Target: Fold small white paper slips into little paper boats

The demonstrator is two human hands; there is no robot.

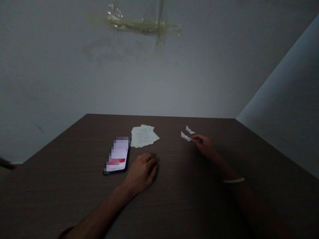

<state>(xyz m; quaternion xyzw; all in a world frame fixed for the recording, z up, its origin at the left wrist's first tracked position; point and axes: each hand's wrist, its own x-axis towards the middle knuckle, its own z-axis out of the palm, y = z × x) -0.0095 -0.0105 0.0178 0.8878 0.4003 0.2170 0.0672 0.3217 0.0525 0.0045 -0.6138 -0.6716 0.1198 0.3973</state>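
My right hand [205, 147] pinches the end of a small folded white paper boat [185, 136] between thumb and fingertips, low over the table. Just behind it sits a second folded paper boat [190, 130], apart from my fingers. My left hand [141, 172] rests palm down on the table, fingers loosely bent, thumb apart, with nothing seen in it. Left of that hand lies a phone [118, 156] with its screen lit and partly pixelated. Beyond the left hand is a loose stack of small printed paper sheets [143, 136].
The dark brown wooden table [169, 199] meets a grey wall [159, 89] at its far edge. Tape [147, 28] is stuck high on that wall. Another pale wall [294, 93] rises at the right. A dark blurred object [7, 164] shows at the left edge.
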